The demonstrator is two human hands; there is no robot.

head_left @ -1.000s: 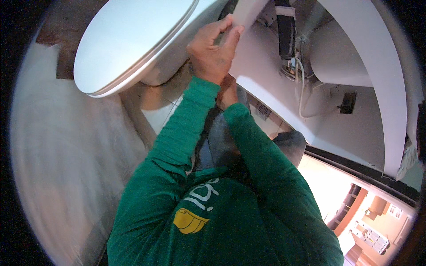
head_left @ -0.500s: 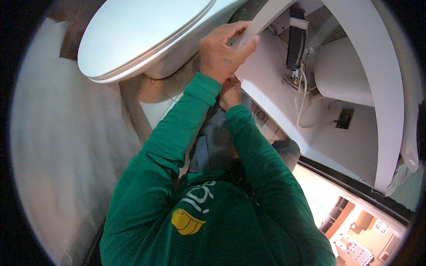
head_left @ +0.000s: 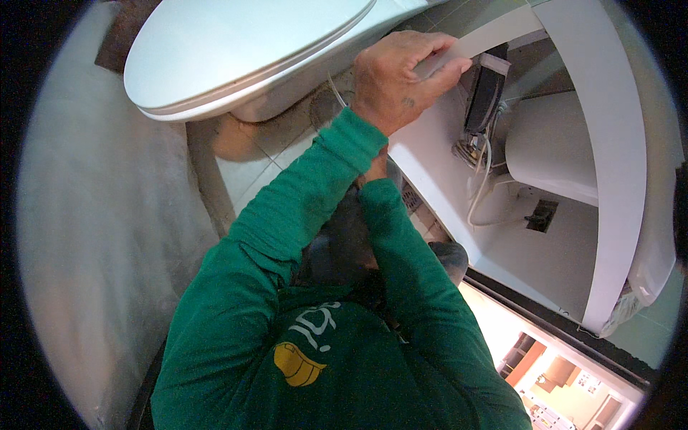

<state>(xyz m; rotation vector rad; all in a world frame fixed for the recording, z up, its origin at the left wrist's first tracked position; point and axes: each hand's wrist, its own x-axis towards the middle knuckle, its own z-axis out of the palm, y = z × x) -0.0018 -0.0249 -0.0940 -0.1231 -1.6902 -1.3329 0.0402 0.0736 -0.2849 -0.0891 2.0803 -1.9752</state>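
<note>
Moved farther from the toilet (head_left: 236,50): white panel (head_left: 498,34), left hand (head_left: 398,80) clamped on its edge; right hand (head_left: 376,168), state impossible to tell.

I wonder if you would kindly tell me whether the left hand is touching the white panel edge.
Touching: the head view shows the left hand with the white panel edge pinched between its thumb and fingers.

We observe a closed white toilet (head_left: 236,54) above a pale tiled floor (head_left: 244,180) with a drain grate (head_left: 411,201). At left we note a blurred greyish surface (head_left: 107,215); at lower right, brown furniture (head_left: 529,360) stands in bright light.
</note>
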